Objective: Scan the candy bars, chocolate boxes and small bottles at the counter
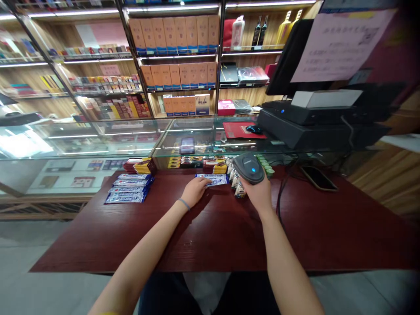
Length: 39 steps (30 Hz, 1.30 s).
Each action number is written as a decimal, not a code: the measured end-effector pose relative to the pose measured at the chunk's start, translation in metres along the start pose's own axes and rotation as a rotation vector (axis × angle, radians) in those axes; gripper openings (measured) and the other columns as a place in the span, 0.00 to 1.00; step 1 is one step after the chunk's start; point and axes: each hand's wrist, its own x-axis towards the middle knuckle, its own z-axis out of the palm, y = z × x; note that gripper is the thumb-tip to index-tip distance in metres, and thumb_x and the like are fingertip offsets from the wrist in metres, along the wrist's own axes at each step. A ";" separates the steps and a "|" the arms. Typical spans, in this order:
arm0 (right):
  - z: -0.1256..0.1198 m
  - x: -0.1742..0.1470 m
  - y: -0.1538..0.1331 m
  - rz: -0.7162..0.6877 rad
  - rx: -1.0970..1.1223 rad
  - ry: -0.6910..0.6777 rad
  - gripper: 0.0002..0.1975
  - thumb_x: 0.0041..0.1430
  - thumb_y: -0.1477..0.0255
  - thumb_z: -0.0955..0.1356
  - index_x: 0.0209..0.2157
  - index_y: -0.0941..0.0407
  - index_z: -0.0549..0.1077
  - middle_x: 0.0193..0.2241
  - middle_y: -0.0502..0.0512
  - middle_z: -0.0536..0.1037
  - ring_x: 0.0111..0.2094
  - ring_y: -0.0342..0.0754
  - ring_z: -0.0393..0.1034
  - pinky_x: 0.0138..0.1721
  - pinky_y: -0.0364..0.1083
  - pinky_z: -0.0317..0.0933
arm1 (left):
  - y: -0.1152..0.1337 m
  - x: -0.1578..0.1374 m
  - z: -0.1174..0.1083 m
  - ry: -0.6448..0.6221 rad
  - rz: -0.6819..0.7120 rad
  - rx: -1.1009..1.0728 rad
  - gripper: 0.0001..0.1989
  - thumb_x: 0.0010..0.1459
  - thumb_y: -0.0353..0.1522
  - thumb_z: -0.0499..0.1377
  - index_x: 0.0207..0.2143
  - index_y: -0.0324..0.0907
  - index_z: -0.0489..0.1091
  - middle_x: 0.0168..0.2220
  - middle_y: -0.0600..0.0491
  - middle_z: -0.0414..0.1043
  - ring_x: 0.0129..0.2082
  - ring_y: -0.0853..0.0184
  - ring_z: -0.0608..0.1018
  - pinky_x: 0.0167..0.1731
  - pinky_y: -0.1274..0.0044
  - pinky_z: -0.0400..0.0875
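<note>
My right hand (259, 190) is wrapped round a dark grey barcode scanner (248, 167), which has a blue light on its top. The scanner is held above the table, partly in front of a row of small packs with white and dark wrapping (240, 191). My left hand (196, 190) grips the left end of a flat blue-and-white packet (217, 179) lying on the dark red table; the fingertips cover part of it. Farther left, several similar blue-and-white packets (127, 189) lie overlapped in a pile.
Stacks of yellow-and-brown boxes (139, 166) line the table's back edge below a glass counter (131, 135). Right of the scanner runs a black cable (279, 201), with a phone (318, 178) beyond it. A monitor (287, 61) stands behind on the right.
</note>
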 end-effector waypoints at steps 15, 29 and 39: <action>-0.007 0.000 -0.002 -0.008 0.078 0.036 0.25 0.52 0.62 0.73 0.50 0.58 0.72 0.35 0.61 0.82 0.37 0.56 0.79 0.36 0.50 0.73 | -0.008 0.017 0.037 0.048 0.057 0.117 0.16 0.65 0.25 0.54 0.51 0.43 0.75 0.50 0.44 0.75 0.49 0.60 0.76 0.52 0.65 0.71; -0.002 -0.001 -0.011 0.027 0.078 0.049 0.23 0.52 0.62 0.72 0.48 0.58 0.73 0.26 0.55 0.80 0.29 0.55 0.78 0.28 0.48 0.70 | -0.013 0.015 0.039 0.066 0.096 0.123 0.16 0.66 0.25 0.54 0.52 0.44 0.74 0.50 0.45 0.75 0.49 0.59 0.76 0.51 0.65 0.71; 0.016 -0.002 0.001 -0.127 0.003 0.021 0.24 0.51 0.59 0.72 0.46 0.59 0.75 0.41 0.66 0.83 0.42 0.61 0.80 0.43 0.55 0.72 | -0.017 0.000 -0.006 0.113 0.042 0.173 0.16 0.65 0.27 0.55 0.53 0.43 0.74 0.50 0.45 0.75 0.50 0.58 0.76 0.52 0.64 0.72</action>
